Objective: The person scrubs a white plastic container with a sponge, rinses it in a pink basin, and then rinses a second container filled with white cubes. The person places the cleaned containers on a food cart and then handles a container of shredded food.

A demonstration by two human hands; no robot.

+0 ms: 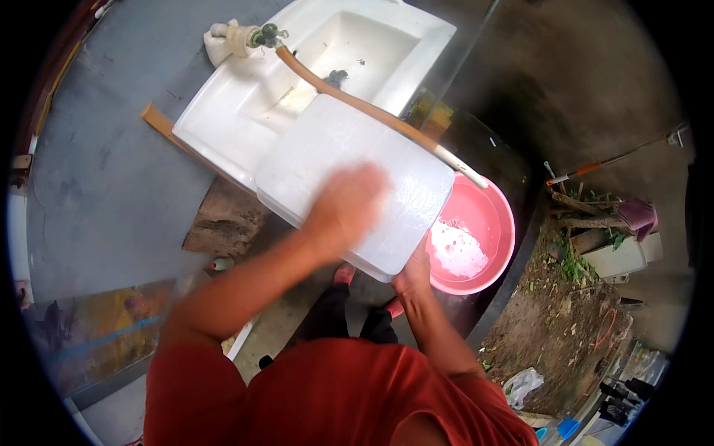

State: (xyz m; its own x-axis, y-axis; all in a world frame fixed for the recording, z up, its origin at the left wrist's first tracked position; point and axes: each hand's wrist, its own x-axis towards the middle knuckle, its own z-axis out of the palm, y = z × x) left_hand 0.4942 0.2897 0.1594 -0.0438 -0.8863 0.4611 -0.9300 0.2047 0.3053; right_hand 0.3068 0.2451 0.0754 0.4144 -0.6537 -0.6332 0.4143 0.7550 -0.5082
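Observation:
A large rounded rectangular piece of translucent white plastic (318, 139), a bin or its lid, rests tilted over the near edge of a white sink (206, 120). Its broad flat face is wet, with soapy streaks. My left hand (351, 206) is over the middle of this face, blurred by motion; whether it holds something is hidden. My right hand (415, 267) grips the near right corner of the plastic. Just beyond that hand is a pink basin (505, 240) with water and white suds. A brown hose (357, 103) runs from the tap (268, 36) across the sink and plastic, its pale end above the basin.
A wooden board (223, 217) lies below the sink's left side. A long-handled tool with an orange section (588, 168) is at the right, above branches and a purple cloth (637, 217). A crumpled plastic bag (522, 386) lies on bare soil at the lower right.

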